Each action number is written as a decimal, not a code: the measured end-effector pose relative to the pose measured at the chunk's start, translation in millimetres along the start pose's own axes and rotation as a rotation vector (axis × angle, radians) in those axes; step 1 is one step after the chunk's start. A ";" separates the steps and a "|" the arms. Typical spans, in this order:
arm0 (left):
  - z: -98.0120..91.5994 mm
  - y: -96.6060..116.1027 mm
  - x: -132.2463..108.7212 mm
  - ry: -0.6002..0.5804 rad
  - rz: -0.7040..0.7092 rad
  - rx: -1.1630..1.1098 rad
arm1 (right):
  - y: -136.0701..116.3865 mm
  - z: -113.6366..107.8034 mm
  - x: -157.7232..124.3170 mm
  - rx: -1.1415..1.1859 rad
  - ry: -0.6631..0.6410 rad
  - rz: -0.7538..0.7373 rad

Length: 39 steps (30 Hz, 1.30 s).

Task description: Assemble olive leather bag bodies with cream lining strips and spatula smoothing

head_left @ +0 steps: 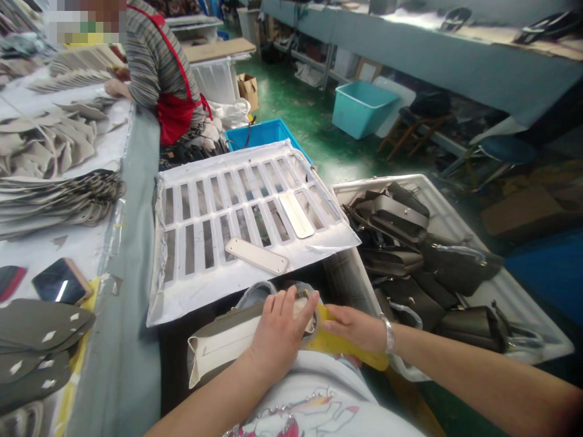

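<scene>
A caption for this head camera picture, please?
Left hand on a beige bag panel, right hand gripping a yellow tool, beside a slotted tray.

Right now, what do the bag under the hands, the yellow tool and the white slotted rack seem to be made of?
Bag: likely leather or a leather-like sheet, matte grey-olive with a cream panel; soft folds, cut edges.
Yellow tool: probably plastic, smooth and evenly coloured.
White slotted rack: stiff, maybe painted metal or plastic; smeared white coating leaves it open.
</scene>
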<state>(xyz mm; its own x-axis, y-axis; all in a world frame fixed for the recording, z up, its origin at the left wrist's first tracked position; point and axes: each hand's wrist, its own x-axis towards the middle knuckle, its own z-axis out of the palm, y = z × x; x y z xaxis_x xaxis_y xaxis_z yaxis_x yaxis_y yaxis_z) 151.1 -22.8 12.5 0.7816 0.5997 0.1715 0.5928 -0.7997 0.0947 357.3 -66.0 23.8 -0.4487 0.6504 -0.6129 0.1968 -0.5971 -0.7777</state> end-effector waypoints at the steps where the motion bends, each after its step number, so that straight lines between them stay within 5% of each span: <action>1: 0.3 -0.3 -0.4 0.009 0.004 0.002 | 1.8 1.1 0.8 0.007 0.009 -0.001; 12: 0.0 -7.7 -3.3 0.062 0.059 0.029 | 0.2 22.2 -0.3 0.062 0.156 0.043; 22: 0.6 -3.9 -4.9 0.008 -0.023 -0.067 | 0.0 65.0 18.6 0.156 0.570 0.008; 26: -2.5 -3.9 -5.6 -0.042 -0.064 -0.147 | 4.4 59.3 -11.7 0.209 0.500 0.012; 31: -13.9 -10.4 -5.2 -0.158 -0.106 -0.220 | 3.0 46.7 -45.6 0.527 0.621 -0.394; 35: -16.7 -10.0 -3.5 -0.173 -0.153 -0.241 | -21.8 51.4 -15.4 0.783 0.750 -0.693; 39: -10.1 -7.3 -5.9 -0.130 -0.154 -0.223 | -38.0 55.7 27.8 0.771 0.916 -0.777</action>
<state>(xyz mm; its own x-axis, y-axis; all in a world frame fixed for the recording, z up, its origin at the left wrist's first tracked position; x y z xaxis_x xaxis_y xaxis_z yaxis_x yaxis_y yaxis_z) 140.2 -20.8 20.7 0.7128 0.7012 0.0125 0.6602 -0.6769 0.3255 288.7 -51.4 44.0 0.5498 0.8163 -0.1773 -0.4826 0.1372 -0.8650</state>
